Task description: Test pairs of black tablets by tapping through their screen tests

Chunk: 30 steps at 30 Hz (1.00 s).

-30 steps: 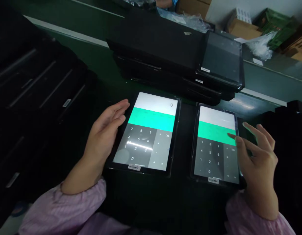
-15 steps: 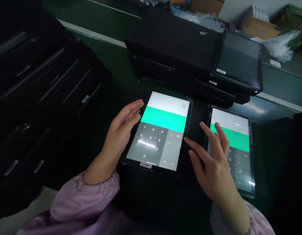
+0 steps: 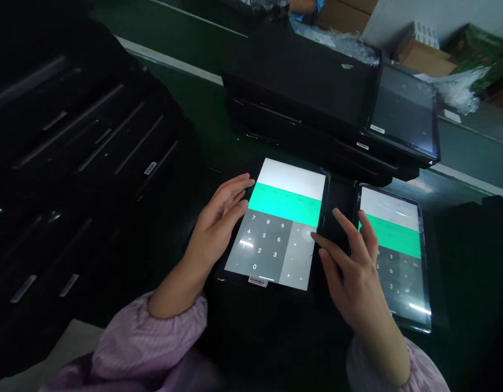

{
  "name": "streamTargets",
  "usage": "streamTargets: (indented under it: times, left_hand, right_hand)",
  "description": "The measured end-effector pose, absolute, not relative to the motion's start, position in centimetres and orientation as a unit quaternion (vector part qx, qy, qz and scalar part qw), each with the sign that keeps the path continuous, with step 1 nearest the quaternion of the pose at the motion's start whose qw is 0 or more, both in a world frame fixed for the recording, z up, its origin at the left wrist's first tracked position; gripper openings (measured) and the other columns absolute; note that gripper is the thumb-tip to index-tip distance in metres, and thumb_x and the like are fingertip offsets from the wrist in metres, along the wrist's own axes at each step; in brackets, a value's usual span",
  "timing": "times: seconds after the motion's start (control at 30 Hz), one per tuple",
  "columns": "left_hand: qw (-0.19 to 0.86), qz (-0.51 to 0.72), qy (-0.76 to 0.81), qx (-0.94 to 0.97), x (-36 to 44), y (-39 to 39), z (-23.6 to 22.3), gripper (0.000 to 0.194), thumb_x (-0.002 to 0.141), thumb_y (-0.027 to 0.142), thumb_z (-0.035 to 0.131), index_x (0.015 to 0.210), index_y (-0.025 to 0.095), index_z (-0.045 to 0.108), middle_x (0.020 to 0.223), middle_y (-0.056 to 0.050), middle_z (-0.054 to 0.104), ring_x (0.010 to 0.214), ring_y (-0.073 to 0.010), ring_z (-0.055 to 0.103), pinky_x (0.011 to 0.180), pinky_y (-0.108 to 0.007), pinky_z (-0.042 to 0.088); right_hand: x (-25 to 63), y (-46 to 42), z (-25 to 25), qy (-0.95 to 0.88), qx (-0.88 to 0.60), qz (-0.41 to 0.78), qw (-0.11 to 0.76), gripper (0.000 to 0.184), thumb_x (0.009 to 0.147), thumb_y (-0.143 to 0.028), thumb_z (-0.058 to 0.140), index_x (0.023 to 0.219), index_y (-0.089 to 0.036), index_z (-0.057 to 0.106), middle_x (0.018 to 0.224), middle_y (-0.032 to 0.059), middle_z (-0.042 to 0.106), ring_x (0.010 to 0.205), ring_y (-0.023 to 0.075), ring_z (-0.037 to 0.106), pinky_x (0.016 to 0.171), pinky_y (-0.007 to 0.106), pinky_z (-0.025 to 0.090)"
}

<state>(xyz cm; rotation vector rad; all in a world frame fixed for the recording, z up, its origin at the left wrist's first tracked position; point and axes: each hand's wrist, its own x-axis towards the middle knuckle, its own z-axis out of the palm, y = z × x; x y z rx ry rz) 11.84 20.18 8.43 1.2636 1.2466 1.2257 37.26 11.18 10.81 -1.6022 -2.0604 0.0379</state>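
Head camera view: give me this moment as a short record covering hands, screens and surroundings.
Left hand: left hand open, fingers at the left edge of the left tablet
Right hand: right hand open, index finger at the left tablet's DEL key
Left screen: lit calculator, display strip blank
Right screen: right tablet also lit with a calculator, partly hidden by the right hand
Behind: dark-screened tablet atop a stack
Background: plastic wrap, cardboard box

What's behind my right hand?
The right tablet lies behind it. Its green band and the 9, 6 and 3 keys show; your hand covers its lower left part, so the keys there can't be seen.
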Motion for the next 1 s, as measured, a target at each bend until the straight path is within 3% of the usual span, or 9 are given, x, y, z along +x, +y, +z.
streamTargets:
  times: [0.13,0.23,0.47,0.63,0.83,1.0]
  left_hand:
    - [0.474,0.504,0.521,0.500,12.1,20.1,8.8,0.031,0.096,0.033,0.072,0.126,0.032,0.081,0.158,-0.003,0.069,0.157,-0.0314,0.055,0.136,-0.054,0.037]
    - [0.471,0.507,0.531,0.488,12.4,20.1,9.2,0.029,0.096,0.030,0.073,0.123,0.032,0.083,0.156,-0.003,0.071,0.156,-0.0315,0.057,0.136,-0.053,0.040]
    - [0.463,0.527,0.543,0.462,12.9,20.1,9.6,0.029,0.096,0.019,0.073,0.118,0.031,0.086,0.149,0.000,0.076,0.149,-0.0276,0.063,0.134,-0.045,0.044]
    - [0.453,0.527,0.557,0.454,13.0,20.2,9.6,0.028,0.095,0.018,0.074,0.117,0.030,0.086,0.147,-0.001,0.078,0.149,-0.0302,0.063,0.135,-0.049,0.042]
    - [0.453,0.548,0.567,0.417,13.6,20.6,10.2,0.024,0.090,0.014,0.074,0.103,0.030,0.088,0.134,0.000,0.084,0.143,-0.0310,0.068,0.133,-0.052,0.045]
    - [0.449,0.558,0.558,0.419,13.5,20.8,10.1,0.022,0.090,0.014,0.074,0.099,0.029,0.087,0.132,-0.001,0.084,0.143,-0.0319,0.068,0.134,-0.054,0.043]
  right_hand:
    - [41.8,10.3,11.4,-0.691,-0.648,-0.054,0.316,0.030,0.112,-0.034,0.055,0.118,-0.029,0.084,0.156,0.0077,0.066,0.159,0.0424,0.046,0.117,0.076,0.051]
    - [46.1,9.0,11.5,-0.603,-0.717,-0.128,0.326,0.033,0.110,-0.044,0.059,0.106,-0.027,0.087,0.146,0.0106,0.072,0.153,0.0481,0.052,0.112,0.080,0.050]
    - [49.4,8.3,10.1,-0.595,-0.731,-0.143,0.300,0.037,0.110,-0.048,0.057,0.110,-0.029,0.088,0.154,0.0125,0.067,0.156,0.0504,0.045,0.110,0.077,0.049]
    - [49.7,8.9,9.7,-0.613,-0.723,-0.131,0.292,0.036,0.110,-0.047,0.057,0.109,-0.028,0.088,0.155,0.0125,0.066,0.158,0.0517,0.041,0.112,0.080,0.047]
    - [50.7,8.4,10.0,-0.571,-0.750,-0.145,0.302,0.042,0.110,-0.053,0.055,0.102,-0.029,0.089,0.148,0.0120,0.071,0.155,0.0523,0.045,0.108,0.080,0.050]
    - [49.7,8.6,10.2,-0.626,-0.717,-0.110,0.284,0.034,0.111,-0.043,0.057,0.112,-0.029,0.088,0.161,0.0104,0.061,0.163,0.0481,0.036,0.117,0.081,0.046]
